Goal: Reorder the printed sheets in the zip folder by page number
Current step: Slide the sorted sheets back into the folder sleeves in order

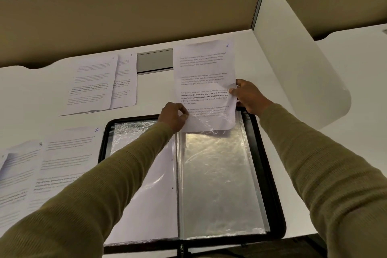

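Hands [173,116] [249,97] on sheet [204,73] (page 3)

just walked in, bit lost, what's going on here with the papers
A person holds the sheet marked 3 with both hands: the left hand pinches its lower corner, the right hand grips its right edge. Its bottom sits in the mouth of a clear sleeve in the open zip folder; going in or out, I cannot tell. On the desk lie sheet 10 and sheet 8.
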